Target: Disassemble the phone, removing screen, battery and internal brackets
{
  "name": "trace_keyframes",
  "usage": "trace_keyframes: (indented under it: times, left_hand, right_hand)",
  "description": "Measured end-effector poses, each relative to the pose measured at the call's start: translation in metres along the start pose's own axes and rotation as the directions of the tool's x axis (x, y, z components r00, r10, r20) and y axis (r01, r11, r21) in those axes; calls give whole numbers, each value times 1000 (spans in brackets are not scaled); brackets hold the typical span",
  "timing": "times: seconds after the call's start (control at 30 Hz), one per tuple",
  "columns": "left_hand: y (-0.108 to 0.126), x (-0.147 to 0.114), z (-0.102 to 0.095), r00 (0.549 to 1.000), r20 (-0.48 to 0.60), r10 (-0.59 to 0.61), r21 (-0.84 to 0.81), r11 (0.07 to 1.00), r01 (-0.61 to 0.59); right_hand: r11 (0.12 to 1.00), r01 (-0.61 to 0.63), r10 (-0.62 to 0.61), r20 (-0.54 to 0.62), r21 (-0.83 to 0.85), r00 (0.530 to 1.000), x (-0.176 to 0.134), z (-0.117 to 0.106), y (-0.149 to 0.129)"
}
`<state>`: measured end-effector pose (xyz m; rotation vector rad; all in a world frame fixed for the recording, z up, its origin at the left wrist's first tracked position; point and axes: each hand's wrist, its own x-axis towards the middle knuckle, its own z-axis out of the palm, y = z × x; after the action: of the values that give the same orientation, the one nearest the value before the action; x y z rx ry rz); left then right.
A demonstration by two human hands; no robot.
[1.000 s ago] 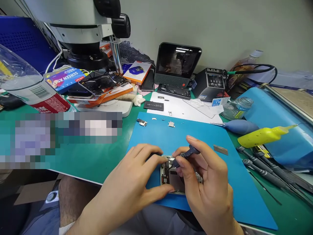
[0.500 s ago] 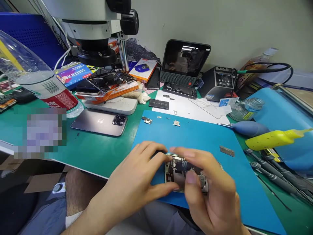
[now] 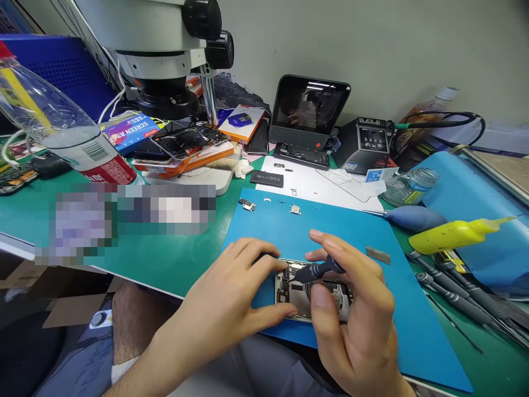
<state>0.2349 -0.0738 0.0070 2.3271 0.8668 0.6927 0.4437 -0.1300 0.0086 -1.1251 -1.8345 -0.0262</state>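
Observation:
An opened phone (image 3: 301, 302) lies on the blue mat (image 3: 339, 226) with its inner parts showing. My left hand (image 3: 227, 292) holds it at its left end, fingertips on the far edge and thumb on the near edge. In my right hand (image 3: 359, 309) is a dark-handled screwdriver (image 3: 312, 272), slanting down to the left, its tip over the phone's left part. Whether the tip touches a screw is too small to tell. My right fingers hide some of the phone's right half. Small metal parts, among them a square piece (image 3: 295, 209), lie farther back on the mat.
Left stand a plastic bottle (image 3: 109, 165) and a microscope (image 3: 161, 69). Behind the mat are a black battery (image 3: 266, 178) and a smart display (image 3: 312, 107). At right lie a blue air blower (image 3: 413, 219), a yellow bottle (image 3: 448, 236) and several screwdrivers (image 3: 448, 292).
My right fingers have lifted and spread a little, showing more of the screwdriver. The left hand keeps its hold on the phone. The camera view has shifted slightly.

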Motion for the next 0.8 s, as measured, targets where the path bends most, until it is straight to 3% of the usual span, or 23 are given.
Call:
trace_keyframes:
  times: [0.13, 0.3, 0.57, 0.8]
  left_hand:
    - [-1, 1, 0, 1000, -16, 1, -21, 1000, -1]
    - [-3, 0, 1, 994, -108, 17, -62, 998, -24]
    - [4, 4, 1, 991, -102, 91, 63, 994, -85]
    - [15, 14, -10, 995, -102, 9, 196, 981, 11]
  right_hand:
    - [996, -82, 81, -27, -20, 996, -5, 2, -1]
    - [952, -277, 292, -121, 129, 949, -8, 3, -3]
    - [942, -236, 270, -123, 237, 955, -10, 4, -2]
    - [886, -357, 438, -288, 295, 851, -4, 0, -9]
